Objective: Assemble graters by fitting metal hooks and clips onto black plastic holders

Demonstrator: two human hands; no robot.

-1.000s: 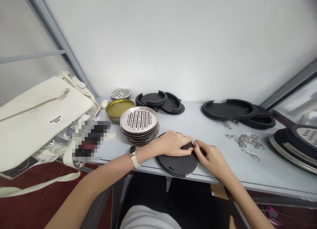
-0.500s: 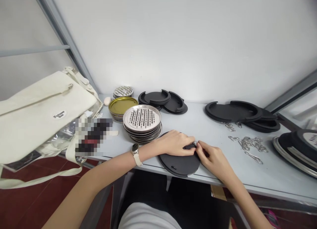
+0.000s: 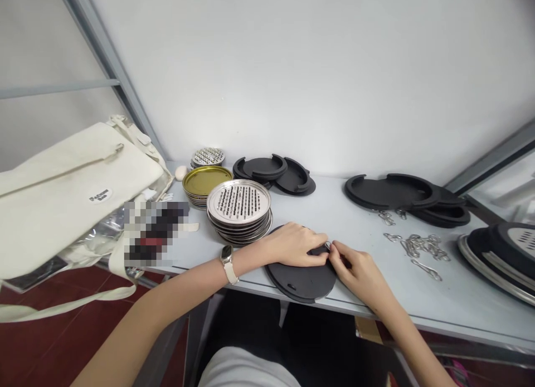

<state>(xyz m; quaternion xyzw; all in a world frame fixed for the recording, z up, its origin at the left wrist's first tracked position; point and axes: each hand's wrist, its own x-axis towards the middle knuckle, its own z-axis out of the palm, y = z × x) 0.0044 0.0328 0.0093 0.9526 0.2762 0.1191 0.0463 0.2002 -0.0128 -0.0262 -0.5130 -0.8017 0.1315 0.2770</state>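
Note:
A round black disc (image 3: 303,284) lies flat at the table's front edge, with a small slot near its lower left. My left hand (image 3: 298,245), with a watch on the wrist, rests on the disc, its fingers closed on the disc's raised black part near the right edge. At that same edge my right hand (image 3: 355,267) pinches a small metal wire clip (image 3: 328,245), of which only a loop shows. Beside the disc, to the left, rises a stack of round metal grater plates (image 3: 239,203). Several loose metal clips (image 3: 422,246) lie to the right of my right hand.
Gold lids (image 3: 207,180) and smaller graters (image 3: 208,156) stand at the back left. Black rings and discs (image 3: 259,168) lie near the wall, with more black parts (image 3: 388,192) at the right. A white bag (image 3: 79,192) is far left; black-and-metal pieces (image 3: 497,259) are far right.
Both hands keep nearly the same place on the disc, with only a slight shift of the right fingers at the clip. The whole view has moved slightly.

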